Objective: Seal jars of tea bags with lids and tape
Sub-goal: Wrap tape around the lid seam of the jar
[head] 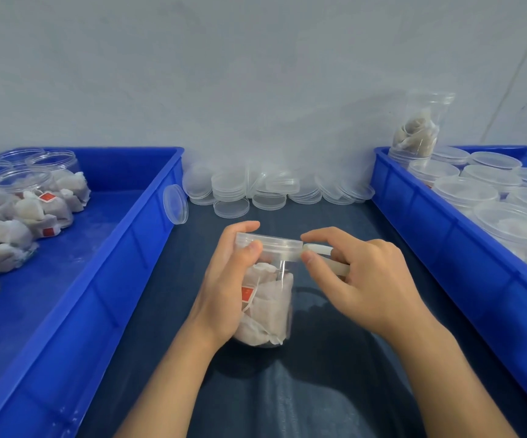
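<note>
Head view: your left hand [224, 289] wraps around a clear jar [266, 308] of tea bags [268, 311], fingers curled on its far side and thumb pressed against the rim of the clear lid [270, 246] that sits on the jar's mouth. Right of the jar, your right hand [360, 279] has its forefinger and thumb pinched together at the lid's right edge, and a whitish roll of tape [325, 257] is held in the same hand just beside the lid; you cannot tell from here whether a strip has already caught on the lid. The jar stands upright on the dark blue cloth [319, 374] between two bins. Left of the jar lies a blue bin [135, 248] holding open jars [34, 181] stuffed with tea bags, some showing red tags. Right of the jar sits a second blue bin [429, 222] full of lidded jars [483, 188], with one further jar [420, 128] tilted on top at its far corner. Behind the jar, against the grey wall [255, 74], loose clear lids [255, 191] are heaped, and one lid [176, 204] leans on edge against the left bin's outer wall.
</note>
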Demonstrator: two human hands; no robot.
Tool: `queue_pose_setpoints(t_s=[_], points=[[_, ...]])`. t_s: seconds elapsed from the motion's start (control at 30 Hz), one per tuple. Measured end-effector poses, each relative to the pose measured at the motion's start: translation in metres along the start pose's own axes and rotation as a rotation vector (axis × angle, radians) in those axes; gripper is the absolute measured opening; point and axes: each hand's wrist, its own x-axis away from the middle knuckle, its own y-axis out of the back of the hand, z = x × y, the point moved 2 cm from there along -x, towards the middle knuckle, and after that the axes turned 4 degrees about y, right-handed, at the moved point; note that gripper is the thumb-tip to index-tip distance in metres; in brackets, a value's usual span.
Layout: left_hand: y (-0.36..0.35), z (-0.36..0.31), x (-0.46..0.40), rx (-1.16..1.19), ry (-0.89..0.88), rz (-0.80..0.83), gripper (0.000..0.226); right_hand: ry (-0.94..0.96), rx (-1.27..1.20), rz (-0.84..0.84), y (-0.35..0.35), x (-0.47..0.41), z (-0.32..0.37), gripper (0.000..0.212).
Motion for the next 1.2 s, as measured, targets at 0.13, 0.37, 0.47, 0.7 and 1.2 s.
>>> queue_pose_setpoints(t_s=[0.13, 0.37, 0.47, 0.7, 1.2], points=[[0.000, 0.002, 0.001, 0.026, 0.007, -0.017, 0.050, -0.026, -0.006, 0.003, 0.000, 0.000, -0.004, 0.034], [-0.003, -0.001, 0.003, 0.047, 0.052, 0.010, 0.049, -0.016, -0.011, 0.013, -0.002, 0.001, -0.007, 0.033], [-0.003, 0.001, 0.004, 0.049, 0.056, 0.055, 0.054, -0.009, -0.016, 0.002, -0.002, 0.002, -0.008, 0.032], [-0.005, -0.002, 0.007, -0.024, 0.068, 0.093, 0.071, -0.014, -0.017, -0.042, 0.000, 0.004, -0.009, 0.035], [-0.010, -0.014, 0.012, -0.400, -0.117, -0.206, 0.093, 0.059, -0.029, -0.059, -0.008, 0.005, 0.013, 0.053]])
